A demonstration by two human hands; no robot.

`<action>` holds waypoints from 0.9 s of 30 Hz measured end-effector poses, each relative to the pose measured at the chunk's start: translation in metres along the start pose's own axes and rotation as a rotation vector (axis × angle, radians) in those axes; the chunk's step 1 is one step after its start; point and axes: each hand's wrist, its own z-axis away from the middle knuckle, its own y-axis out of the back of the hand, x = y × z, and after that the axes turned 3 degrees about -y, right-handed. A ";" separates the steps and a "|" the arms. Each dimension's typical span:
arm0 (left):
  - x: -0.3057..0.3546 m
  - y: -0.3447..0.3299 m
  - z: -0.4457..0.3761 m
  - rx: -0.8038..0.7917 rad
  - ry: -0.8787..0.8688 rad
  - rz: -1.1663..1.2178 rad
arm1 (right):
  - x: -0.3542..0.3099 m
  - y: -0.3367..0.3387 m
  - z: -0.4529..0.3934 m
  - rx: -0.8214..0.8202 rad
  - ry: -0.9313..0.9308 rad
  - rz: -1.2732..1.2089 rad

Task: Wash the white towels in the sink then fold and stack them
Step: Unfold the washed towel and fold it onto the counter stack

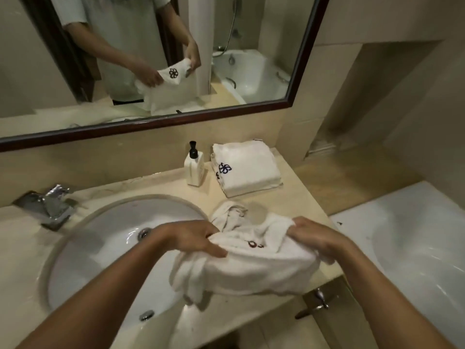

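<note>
Beside sink (83,250), left hand (193,239) and right hand (310,235) hold towel (254,270) stretched left-right.

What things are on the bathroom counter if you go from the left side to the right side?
Faucet → sink → soap bottle → stack of folded towels, with the bathtub past the counter's end.

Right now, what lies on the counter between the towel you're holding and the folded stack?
In the head view, a crumpled white towel lies between the held towel and the folded stack, plus bare counter.
</note>
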 end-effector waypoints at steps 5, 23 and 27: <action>-0.047 -0.027 -0.028 0.118 -0.029 -0.043 | 0.038 -0.034 -0.050 0.096 -0.018 -0.054; -0.076 -0.029 -0.186 0.518 0.173 -0.066 | 0.038 -0.076 -0.155 0.164 -0.049 0.386; -0.071 -0.019 -0.177 0.646 0.094 0.037 | 0.037 -0.061 -0.145 0.287 -0.001 0.409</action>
